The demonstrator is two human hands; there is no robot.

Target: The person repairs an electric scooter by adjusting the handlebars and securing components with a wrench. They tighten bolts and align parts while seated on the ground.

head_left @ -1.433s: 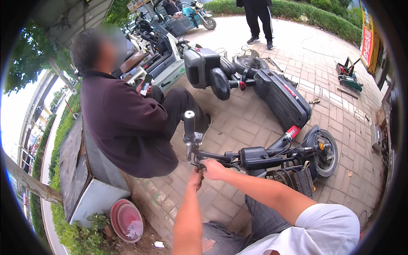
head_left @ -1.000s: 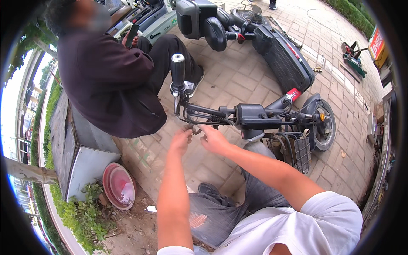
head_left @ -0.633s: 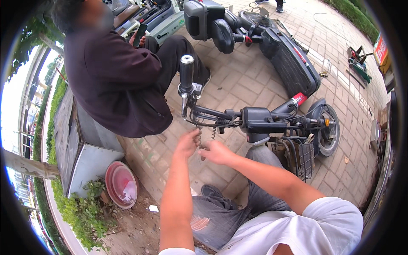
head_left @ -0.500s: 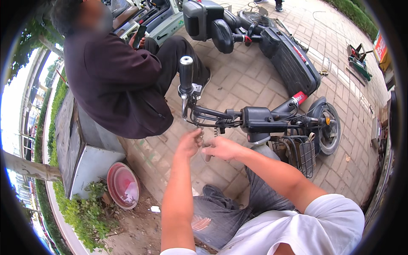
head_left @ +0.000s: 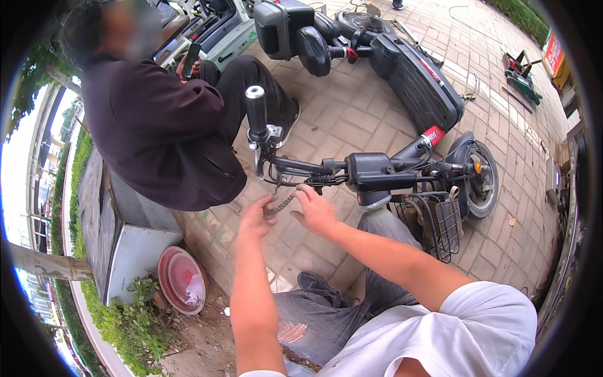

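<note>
An electric scooter lies on its side on the paving, its black handlebar reaching toward me. Below the bar's cables slants a dark coiled cable. My left hand is closed, its fingertips pinching the lower end of the coil. By the coil's upper end is my right hand, its fingers stretched toward the handlebar cables and its thumb held apart. The fingertips reach the coil's upper end, but whether they touch it I cannot tell. A black grip stands up at the bar's near end.
At the left a person in a dark jacket sits holding a phone. A red basin leans by a metal box. The scooter's wire basket and front wheel lie right of my knee. A green toolbox stands far right.
The coil hung upright before; now it slants down to my left hand, which holds its end. My right hand has risen toward the handlebar cables. The whole view has shifted slightly.
</note>
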